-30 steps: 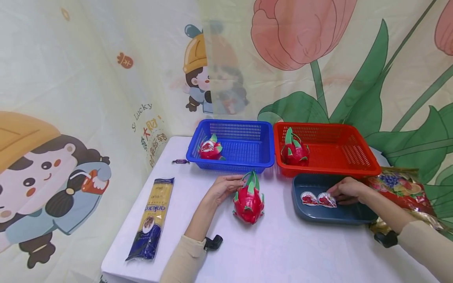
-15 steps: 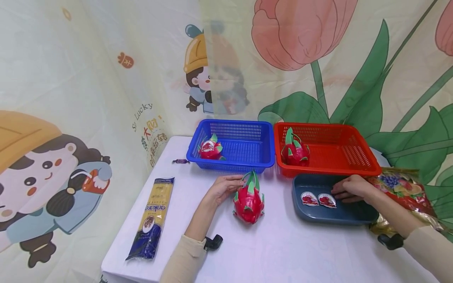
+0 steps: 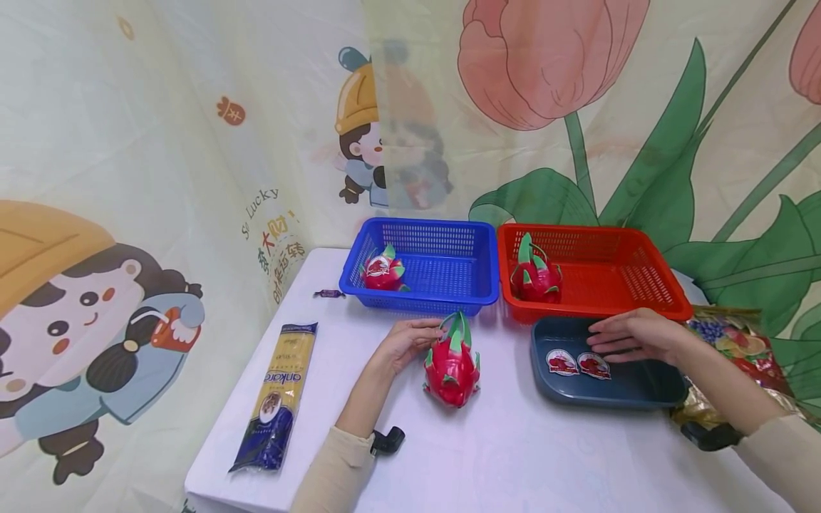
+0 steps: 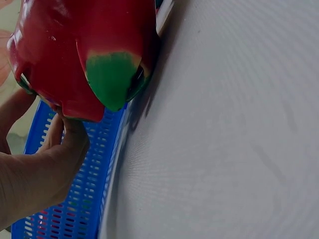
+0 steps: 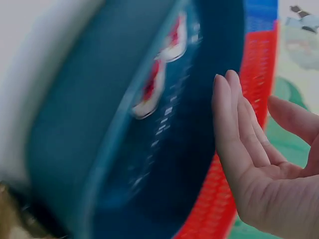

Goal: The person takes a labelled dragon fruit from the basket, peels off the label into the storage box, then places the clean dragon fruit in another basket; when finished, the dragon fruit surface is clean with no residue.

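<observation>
A red toy dragon fruit with green leaf tips stands on the white table. My left hand holds it at its upper left side, thumb and fingers against it, as the left wrist view also shows; part of the fingers is hidden behind the fruit. Over the dark blue tray is my right hand, fingers extended and holding nothing. In the tray lie two round dragon fruit stickers, one at the left and one beside it, close to the right fingertips.
Behind stand a blue basket with a stickered dragon fruit and a red basket with another dragon fruit. A pasta packet and a wrapped candy lie left. A shiny fruit-print bag lies right.
My right hand has let go of the right sticker, which now lies flat in the tray; its fingers have straightened and the hand has lifted a little. The left hand and dragon fruit have stayed put.
</observation>
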Demonstrator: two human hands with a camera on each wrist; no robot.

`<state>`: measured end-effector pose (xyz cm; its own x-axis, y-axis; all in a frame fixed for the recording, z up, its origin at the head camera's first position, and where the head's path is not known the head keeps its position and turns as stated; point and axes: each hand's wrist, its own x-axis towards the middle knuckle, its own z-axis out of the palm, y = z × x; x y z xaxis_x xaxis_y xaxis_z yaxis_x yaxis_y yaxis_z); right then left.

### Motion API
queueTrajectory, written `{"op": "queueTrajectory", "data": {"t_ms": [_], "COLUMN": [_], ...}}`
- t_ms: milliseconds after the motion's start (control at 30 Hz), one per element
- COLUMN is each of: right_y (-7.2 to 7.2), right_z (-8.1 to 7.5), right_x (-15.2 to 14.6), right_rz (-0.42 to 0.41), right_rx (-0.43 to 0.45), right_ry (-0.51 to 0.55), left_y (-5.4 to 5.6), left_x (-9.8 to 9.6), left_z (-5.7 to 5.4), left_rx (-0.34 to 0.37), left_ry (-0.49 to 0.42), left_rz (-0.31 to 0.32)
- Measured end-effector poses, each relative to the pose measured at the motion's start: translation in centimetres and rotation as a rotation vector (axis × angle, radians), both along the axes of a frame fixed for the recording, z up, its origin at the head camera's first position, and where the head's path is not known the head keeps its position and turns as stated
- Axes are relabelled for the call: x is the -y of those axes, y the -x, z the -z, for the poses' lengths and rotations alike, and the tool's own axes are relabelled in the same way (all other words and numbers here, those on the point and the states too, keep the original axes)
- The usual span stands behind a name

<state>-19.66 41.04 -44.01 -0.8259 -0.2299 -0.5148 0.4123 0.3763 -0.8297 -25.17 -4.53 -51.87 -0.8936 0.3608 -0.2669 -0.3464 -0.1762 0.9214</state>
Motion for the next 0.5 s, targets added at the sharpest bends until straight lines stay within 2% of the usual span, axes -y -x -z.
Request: {"op": "queueTrajectory", "data": {"t_ms": [233, 500], "right_y": [0.4, 1.9], "right_z": [-2.0, -2.6], "right_x": [3.3, 7.6], "right_rz": [-0.084, -0.102], "right_rx": [-0.042, -0.048], "right_ry": [0.076, 0.13], "left_y": [-0.1, -0.1], "left_x": [0.0, 0.1], "left_z": [-0.2, -0.1], "left_rx": [-0.008, -0.005], "left_ry": [0.003, 0.002], "left_rz": [0.005, 0.011]}}
